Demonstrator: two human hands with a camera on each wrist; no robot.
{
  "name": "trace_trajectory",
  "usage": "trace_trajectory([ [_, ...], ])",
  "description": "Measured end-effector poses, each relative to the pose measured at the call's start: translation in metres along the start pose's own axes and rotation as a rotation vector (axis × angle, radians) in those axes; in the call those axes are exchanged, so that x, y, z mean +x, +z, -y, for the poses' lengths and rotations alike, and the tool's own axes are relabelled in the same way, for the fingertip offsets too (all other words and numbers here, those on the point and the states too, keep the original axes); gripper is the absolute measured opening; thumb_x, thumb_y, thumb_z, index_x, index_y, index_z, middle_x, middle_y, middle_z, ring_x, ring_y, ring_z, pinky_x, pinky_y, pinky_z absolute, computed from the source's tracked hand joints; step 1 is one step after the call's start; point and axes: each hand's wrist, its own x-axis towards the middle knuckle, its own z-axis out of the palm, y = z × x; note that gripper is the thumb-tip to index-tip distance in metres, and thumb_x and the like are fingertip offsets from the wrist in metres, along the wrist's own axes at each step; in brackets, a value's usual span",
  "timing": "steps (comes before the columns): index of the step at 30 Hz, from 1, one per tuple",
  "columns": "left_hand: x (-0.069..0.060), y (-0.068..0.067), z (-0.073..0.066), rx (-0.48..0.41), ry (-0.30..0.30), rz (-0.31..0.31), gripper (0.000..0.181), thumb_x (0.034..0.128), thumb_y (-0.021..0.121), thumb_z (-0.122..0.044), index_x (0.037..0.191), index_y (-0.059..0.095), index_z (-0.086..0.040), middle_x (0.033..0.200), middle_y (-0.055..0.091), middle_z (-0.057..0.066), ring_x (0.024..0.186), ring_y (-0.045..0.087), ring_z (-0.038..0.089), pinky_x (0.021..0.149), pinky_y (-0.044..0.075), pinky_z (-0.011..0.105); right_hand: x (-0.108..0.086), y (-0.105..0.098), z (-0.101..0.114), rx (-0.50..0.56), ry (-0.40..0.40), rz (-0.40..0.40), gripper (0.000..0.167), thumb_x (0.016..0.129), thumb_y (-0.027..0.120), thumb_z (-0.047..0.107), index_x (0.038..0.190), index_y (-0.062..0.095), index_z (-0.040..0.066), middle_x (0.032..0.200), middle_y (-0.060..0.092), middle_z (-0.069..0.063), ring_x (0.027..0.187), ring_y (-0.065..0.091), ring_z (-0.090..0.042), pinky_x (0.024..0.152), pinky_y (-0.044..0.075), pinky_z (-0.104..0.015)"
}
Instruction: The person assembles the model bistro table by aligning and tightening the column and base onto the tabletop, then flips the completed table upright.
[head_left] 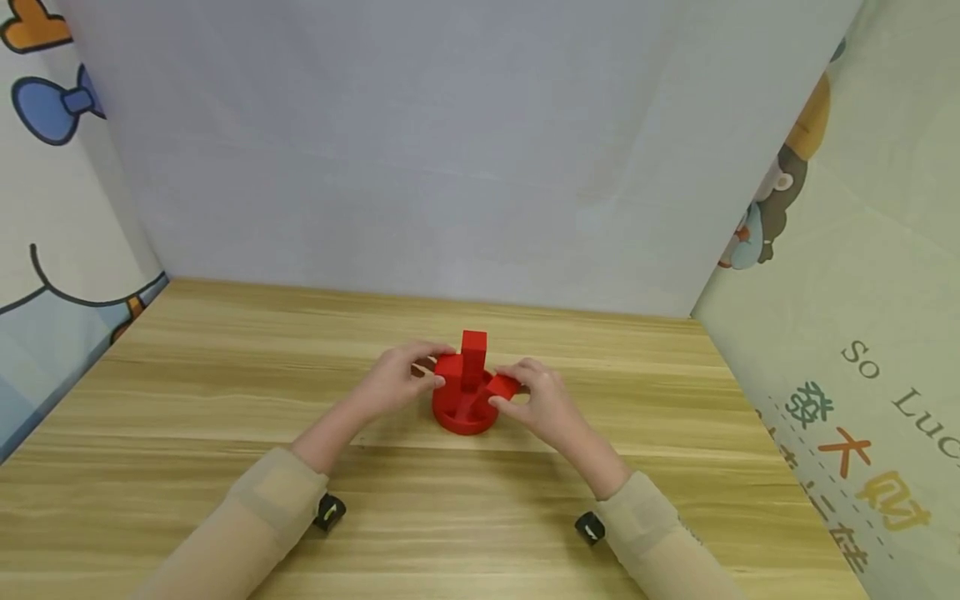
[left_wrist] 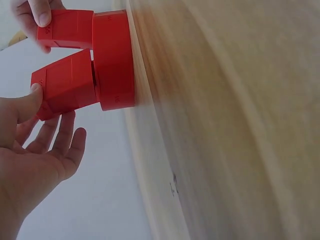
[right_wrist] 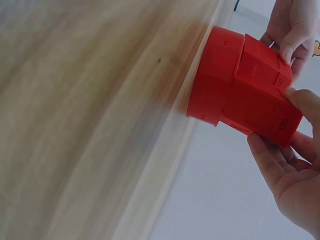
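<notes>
A round red base stands on the wooden table, with three red blocks rising from it. My left hand pinches the upper end of the left block, thumb on the near side. On the other side, my right hand grips the top of the right block, which leans outward. The back block stands upright, untouched. In the right wrist view, the block in my right hand bears the number 156. The lower ends of the held blocks sit within the base's rim, partly hidden.
The wooden table spreads around the base. A pale cloth wall closes off the back, and printed sheets hang at both sides. Small black devices show beside the wrists.
</notes>
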Motion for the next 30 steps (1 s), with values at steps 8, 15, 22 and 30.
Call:
trace_trajectory([
  [8, 0.003, -0.001, 0.0, 0.022, 0.029, 0.055, 0.044, 0.0885, 0.063, -0.003, 0.132, 0.055, -0.006, 0.127, 0.058, 0.013, 0.107, 0.058, 0.028, 0.087, 0.052, 0.038, 0.001, -0.001, 0.001, 0.008, -0.006, -0.001, 0.039, 0.076, 0.078, 0.012, 0.11, 0.067, -0.004, 0.092, 0.064, -0.01, 0.081, 0.061, -0.021, 0.073, 0.056, -0.038],
  [15, 0.001, 0.004, -0.004, 0.016, -0.026, -0.002, 0.064, 0.0813, 0.075, -0.018, 0.138, 0.047, -0.007, 0.129, 0.055, 0.012, 0.109, 0.058, 0.028, 0.09, 0.05, 0.042, 0.002, 0.0, 0.001, -0.004, -0.031, -0.018, 0.038, 0.076, 0.079, 0.013, 0.109, 0.068, -0.002, 0.09, 0.065, -0.01, 0.079, 0.061, -0.02, 0.071, 0.055, -0.038],
  [22, 0.005, 0.018, -0.015, 0.005, -0.118, -0.192, 0.06, 0.074, 0.081, -0.026, 0.122, 0.055, -0.002, 0.106, 0.06, 0.011, 0.094, 0.059, 0.026, 0.079, 0.053, 0.037, 0.001, 0.0, 0.001, -0.012, -0.02, -0.006, 0.039, 0.076, 0.079, 0.013, 0.11, 0.068, -0.002, 0.092, 0.065, -0.01, 0.08, 0.061, -0.02, 0.071, 0.055, -0.038],
  [30, 0.01, 0.026, -0.017, 0.045, -0.169, -0.253, 0.047, 0.0732, 0.081, -0.032, 0.104, 0.058, -0.005, 0.087, 0.057, 0.007, 0.081, 0.055, 0.02, 0.07, 0.05, 0.03, -0.001, 0.0, 0.002, -0.011, -0.006, 0.001, 0.04, 0.076, 0.079, 0.013, 0.111, 0.067, -0.003, 0.092, 0.064, -0.01, 0.08, 0.061, -0.021, 0.072, 0.056, -0.038],
])
